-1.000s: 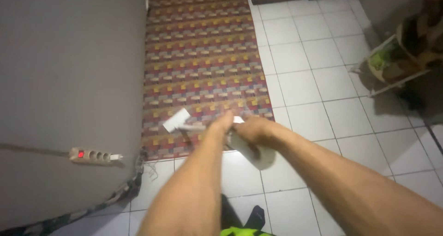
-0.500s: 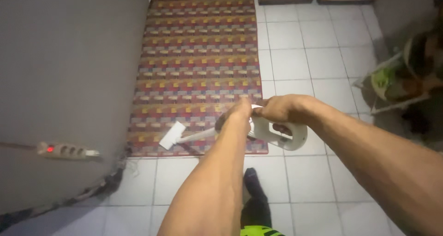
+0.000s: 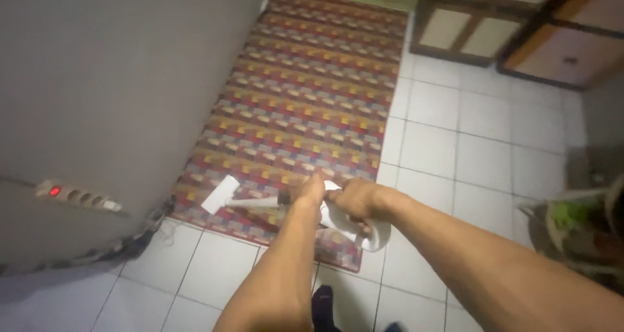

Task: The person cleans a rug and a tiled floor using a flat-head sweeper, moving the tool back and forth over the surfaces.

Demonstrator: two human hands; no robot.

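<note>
Both hands wrapped around the white vacuum [image 3: 325,208], right hand [image 3: 354,199] on its handle, left hand [image 3: 309,192] just ahead, head [image 3: 220,194] resting on the rug [image 3: 305,111] near its front edge, likely to catch and ruck that edge.

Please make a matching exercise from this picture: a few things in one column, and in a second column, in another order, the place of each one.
1. vacuum head
2. power strip
3. cabinet
4. right hand

a. on the grey surface at left
b. on the white handle
c. on the patterned rug
d. far end of the tiled floor

Pairs: 1-c, 2-a, 3-d, 4-b
</note>
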